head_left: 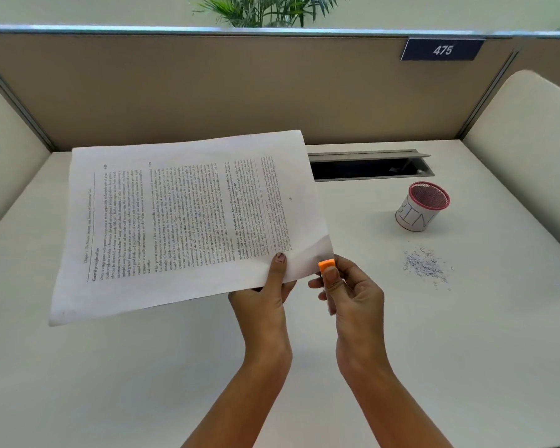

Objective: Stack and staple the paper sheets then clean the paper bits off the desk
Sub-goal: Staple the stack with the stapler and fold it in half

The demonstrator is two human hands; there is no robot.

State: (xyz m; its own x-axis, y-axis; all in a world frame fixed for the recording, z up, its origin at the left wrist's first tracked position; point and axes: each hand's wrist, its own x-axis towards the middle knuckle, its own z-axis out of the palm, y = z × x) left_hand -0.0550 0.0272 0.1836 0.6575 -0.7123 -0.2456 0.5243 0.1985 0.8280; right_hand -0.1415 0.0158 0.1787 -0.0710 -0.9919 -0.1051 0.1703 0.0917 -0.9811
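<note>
White desk inside a partitioned cubicle carries all items. Left hand pinches the printed paper sheets above the desk centre; right hand grips an orange stapler at their near-right corner. Paper bits lie near the right edge, before a tilted red mesh cup marked BIN.

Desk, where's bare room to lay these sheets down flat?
The desk is bare on the near left, under the held sheets. The right is crowded: the paper bits lie just in front of the bin.
</note>
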